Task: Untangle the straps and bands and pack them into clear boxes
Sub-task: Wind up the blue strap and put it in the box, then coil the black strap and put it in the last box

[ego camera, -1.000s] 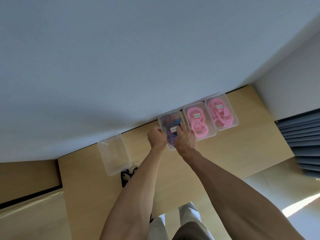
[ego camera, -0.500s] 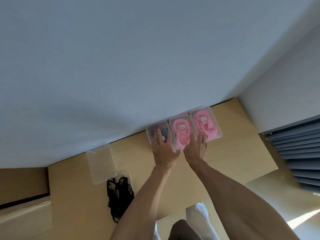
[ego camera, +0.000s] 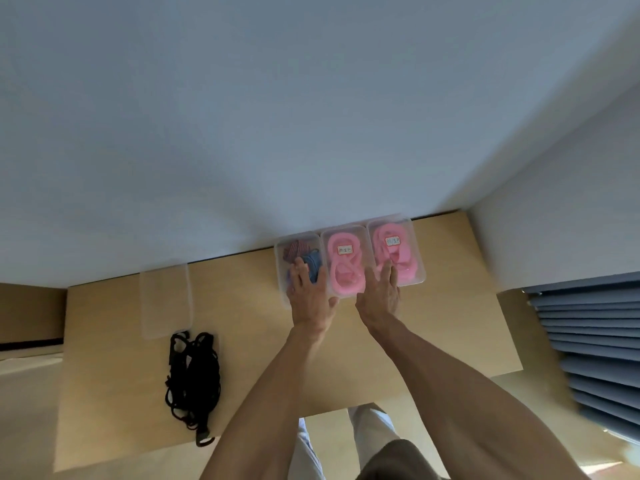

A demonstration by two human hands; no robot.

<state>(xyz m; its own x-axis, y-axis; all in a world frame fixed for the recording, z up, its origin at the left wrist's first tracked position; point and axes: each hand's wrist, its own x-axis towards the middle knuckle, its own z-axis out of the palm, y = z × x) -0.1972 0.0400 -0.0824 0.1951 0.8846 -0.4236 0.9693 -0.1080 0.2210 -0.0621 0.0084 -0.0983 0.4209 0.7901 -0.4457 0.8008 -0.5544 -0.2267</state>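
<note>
Small white labels on two pink-filled clear boxes, writing illegible

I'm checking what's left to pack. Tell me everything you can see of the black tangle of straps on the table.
The black straps lie in one loose tangled heap on the wooden table, near its left front part. They look like thin cords or elastic bands, looped over one another, with a small loop end at the near tip. The heap's far end overlaps or touches an empty clear box. Neither hand touches them. They are not yet untangled or boxed.
</note>
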